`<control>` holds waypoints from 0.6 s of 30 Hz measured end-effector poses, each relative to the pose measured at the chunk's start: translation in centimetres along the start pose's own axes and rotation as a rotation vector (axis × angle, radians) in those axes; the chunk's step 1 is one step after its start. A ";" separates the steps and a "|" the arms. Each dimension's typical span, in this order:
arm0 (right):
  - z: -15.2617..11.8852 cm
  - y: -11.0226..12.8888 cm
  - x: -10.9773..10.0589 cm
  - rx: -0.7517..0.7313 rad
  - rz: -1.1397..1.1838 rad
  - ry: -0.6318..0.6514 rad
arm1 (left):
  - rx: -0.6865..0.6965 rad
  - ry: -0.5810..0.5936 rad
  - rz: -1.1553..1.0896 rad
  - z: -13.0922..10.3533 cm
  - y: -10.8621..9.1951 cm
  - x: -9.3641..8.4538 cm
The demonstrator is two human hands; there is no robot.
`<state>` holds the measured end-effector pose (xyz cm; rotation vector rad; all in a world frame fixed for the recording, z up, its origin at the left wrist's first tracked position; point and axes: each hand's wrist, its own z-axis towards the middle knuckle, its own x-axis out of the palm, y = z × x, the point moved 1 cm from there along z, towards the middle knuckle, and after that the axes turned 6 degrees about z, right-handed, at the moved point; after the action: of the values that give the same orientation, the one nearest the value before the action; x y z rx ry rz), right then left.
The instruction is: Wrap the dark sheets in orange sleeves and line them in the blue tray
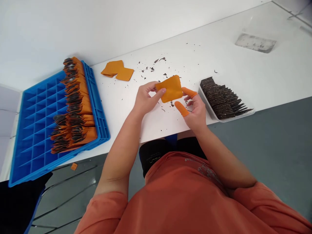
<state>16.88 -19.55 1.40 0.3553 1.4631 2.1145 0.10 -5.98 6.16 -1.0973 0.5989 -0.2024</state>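
Observation:
My left hand [149, 97] pinches an orange rectangular pouch or card [171, 88] by its left side, thumb on top. At its right edge is my right hand [192, 105], with orange finger cots on thumb and index finger. Those two fingers are apart, and I see nothing between them; the index tip is close to or touching the orange piece. To the right stands a clear plastic tub [211, 113] packed with rows of thin dark brown pieces [223, 99]. A few more orange pieces [114, 68] lie flat at the back left of the table.
On the left a blue divided crate [39, 125] holds orange pouches [83, 97] with dark pieces sticking out, along its right side. Dark scraps [152, 69] litter the white table [131, 120]. A clear tray or lid [255, 43] lies at the far right. An orange piece [74, 166] is below the table.

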 end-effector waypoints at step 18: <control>0.0 0.2 0.1 0.086 0.172 0.013 | 0.230 0.379 0.054 -1.7 -1.5 3.3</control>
<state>16.76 -19.57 1.55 0.5176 1.5850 2.1938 2.10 -9.45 5.73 -0.8223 0.9186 -0.4274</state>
